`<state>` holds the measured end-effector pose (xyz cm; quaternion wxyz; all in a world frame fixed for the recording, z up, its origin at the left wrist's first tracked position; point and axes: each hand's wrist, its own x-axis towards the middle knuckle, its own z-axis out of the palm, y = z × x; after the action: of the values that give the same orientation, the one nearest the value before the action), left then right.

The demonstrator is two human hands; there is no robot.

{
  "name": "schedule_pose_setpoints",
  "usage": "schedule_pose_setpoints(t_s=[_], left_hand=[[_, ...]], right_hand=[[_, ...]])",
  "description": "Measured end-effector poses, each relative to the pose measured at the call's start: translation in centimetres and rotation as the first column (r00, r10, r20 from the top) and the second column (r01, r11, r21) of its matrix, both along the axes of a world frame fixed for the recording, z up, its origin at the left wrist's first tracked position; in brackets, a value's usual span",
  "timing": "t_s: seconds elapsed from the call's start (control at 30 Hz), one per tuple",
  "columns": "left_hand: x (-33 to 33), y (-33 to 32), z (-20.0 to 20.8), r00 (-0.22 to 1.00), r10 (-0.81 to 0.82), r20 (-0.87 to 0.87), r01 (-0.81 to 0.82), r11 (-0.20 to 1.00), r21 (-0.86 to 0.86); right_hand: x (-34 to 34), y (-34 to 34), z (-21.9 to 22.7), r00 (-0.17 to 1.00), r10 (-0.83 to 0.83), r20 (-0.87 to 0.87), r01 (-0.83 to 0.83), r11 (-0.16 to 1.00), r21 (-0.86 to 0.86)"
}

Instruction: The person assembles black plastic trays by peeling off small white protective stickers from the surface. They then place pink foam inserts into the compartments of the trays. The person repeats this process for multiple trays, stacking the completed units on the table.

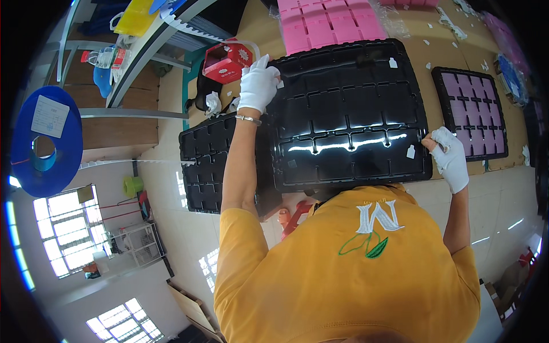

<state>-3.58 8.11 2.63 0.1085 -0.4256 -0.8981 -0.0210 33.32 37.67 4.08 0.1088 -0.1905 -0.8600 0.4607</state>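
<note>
A large, glossy black plastic tray [343,106] with moulded compartments is held in front of my body. My left hand [257,86], in a white glove with bare fingertips, grips its far left corner. On the right edge, lower down, my right hand [449,160] pinches the rim between thumb and fingers; it wears a similar glove. Small white bottle-shaped pieces [410,151] lie on the tray's surface, one of them close to my left fingertips. Another black tray [206,163] sits lower at the left, partly hidden by my left forearm.
Pink trays [331,23] lie at the far side of the brown table [423,57]. A black-rimmed tray with light purple cells [474,114] is at the right. A red box [227,62] stands beyond my left hand; a blue reel [46,143] hangs at the far left near a metal shelf [143,57].
</note>
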Motion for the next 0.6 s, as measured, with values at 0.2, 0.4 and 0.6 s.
schedule_pose_setpoints(t_s=[0.2,0.4,0.6], left_hand=[[0.6,0.5,0.5,0.999,0.028,0.025,-0.028,1.0,0.007],[4.7,-0.1,-0.4,0.955,0.087,-0.283,-0.065,0.994,0.089],[2.9,-4.1,1.2,0.925,0.353,-0.141,-0.306,0.911,0.275]], right_hand=[[-0.4,-0.4,0.0,0.999,0.029,-0.019,-0.029,1.0,0.001],[0.8,-0.8,0.3,1.0,0.024,-0.011,-0.024,0.999,0.043],[1.1,-0.8,0.1,1.0,-0.017,-0.006,0.017,0.999,-0.036]])
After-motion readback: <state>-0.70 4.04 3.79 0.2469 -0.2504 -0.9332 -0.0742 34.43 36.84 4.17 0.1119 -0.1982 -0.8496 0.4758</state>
